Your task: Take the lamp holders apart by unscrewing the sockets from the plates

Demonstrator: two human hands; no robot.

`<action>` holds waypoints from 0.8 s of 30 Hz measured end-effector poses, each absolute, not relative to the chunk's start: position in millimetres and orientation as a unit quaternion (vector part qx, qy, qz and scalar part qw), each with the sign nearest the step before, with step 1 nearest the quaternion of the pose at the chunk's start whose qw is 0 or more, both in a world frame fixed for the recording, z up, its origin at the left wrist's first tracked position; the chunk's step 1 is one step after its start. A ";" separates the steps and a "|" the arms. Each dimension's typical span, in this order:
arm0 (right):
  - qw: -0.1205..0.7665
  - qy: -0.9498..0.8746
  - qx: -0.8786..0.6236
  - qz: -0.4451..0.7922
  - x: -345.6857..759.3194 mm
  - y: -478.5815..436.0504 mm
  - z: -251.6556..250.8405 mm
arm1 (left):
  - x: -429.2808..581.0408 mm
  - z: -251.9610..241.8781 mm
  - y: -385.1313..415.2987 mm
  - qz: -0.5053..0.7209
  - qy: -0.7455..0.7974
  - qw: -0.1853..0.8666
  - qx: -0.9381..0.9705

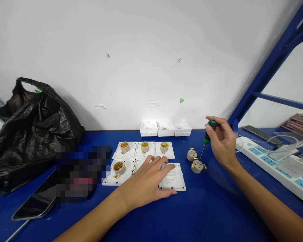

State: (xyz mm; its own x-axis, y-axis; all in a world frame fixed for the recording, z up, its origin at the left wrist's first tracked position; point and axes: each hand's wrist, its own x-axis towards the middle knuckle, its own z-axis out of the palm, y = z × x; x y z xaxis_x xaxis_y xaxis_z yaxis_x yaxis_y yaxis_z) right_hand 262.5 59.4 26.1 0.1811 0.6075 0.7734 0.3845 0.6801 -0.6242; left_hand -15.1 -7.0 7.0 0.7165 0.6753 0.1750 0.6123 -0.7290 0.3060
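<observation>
Both slender forearms [103, 216] are bare, the fingers [167, 170] long and slim.

Big black plastic bag [40, 131] slumped on the L side, phone [37, 201] lying nr it w/ a white cable [18, 230]. R side: white pwr strip [272, 165] w/ blue sockets, 2nd phone [262, 134] behind it, brownish stack [299, 126], blue frame [269, 67]. Wall [141, 77] has a green scrap [181, 100] on it btw.

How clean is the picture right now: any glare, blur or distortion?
Head view: white boxes look nearly washed out; black bag shows glossy highlights; a pixelated patch hides detail beside it; screwdriver reads fairly sharp; wide-angle stretch near the edges.
</observation>
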 end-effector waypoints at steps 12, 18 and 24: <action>0.665 -0.621 -0.403 0.096 261.7 61.6 24.4 | -28.9 9.3 6.7 0.113 0.317 0.142 0.931; 0.658 -0.629 -0.405 0.086 263.0 62.2 21.5 | -6.6 -15.0 -11.2 0.123 0.297 0.005 0.947; 0.657 -0.631 -0.406 0.075 264.8 64.0 19.9 | 12.7 -36.3 -26.5 0.112 0.303 -0.060 0.945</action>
